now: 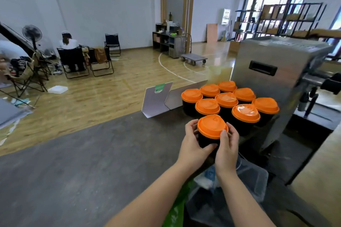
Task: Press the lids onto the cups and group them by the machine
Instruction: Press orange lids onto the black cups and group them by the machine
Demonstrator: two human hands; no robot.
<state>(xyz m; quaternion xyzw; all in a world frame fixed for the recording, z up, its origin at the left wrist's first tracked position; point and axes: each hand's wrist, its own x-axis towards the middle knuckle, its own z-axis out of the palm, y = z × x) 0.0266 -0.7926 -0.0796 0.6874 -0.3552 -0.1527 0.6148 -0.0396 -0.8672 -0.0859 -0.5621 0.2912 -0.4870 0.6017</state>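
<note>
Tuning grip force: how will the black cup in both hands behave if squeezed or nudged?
The black cup is probably thin-walled, so hard squeezing may dent it. Its orange lid overhangs, giving fingers a lip. Taller than wide, it might tip if pushed high.

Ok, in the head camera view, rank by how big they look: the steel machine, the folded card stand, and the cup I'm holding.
1. steel machine
2. folded card stand
3. held cup; it sits nearest the camera, between both hands, yet looks smallest.

Bright orange lids [228, 97] are seen on black cups [188, 108], a silver machine [273, 61] beside, grey counter [92, 162] below.
</note>
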